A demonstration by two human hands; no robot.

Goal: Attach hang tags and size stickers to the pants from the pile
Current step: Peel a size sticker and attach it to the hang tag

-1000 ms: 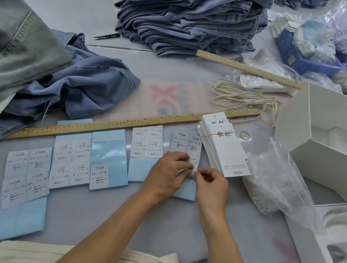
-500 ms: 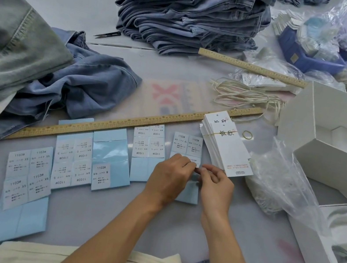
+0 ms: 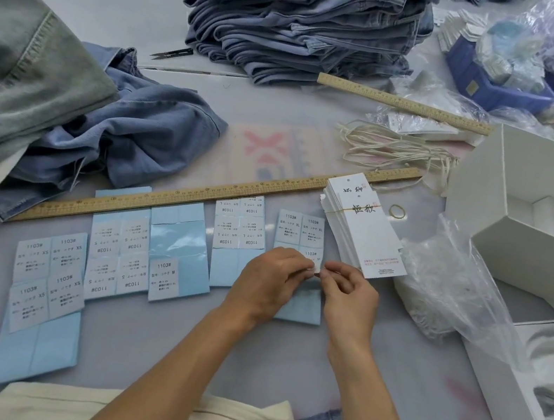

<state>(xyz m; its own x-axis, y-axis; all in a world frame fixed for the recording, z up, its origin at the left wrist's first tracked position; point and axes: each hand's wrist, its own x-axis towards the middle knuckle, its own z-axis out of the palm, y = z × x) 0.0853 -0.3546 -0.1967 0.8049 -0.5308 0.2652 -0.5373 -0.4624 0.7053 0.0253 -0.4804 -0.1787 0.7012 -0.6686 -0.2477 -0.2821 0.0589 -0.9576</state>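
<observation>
Both hands have drifted slightly toward the surface's right edge; the left hand (image 3: 270,281) and right hand (image 3: 349,296) now pinch an XL size sticker (image 3: 310,265), peeling it off its backing sheet (image 3: 301,306).

A pale grey table (image 3: 277,365) fills the view under soft, even light, its surface faintly translucent.

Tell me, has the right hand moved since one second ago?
Yes. The right hand has moved slightly toward the tag stack.
</observation>
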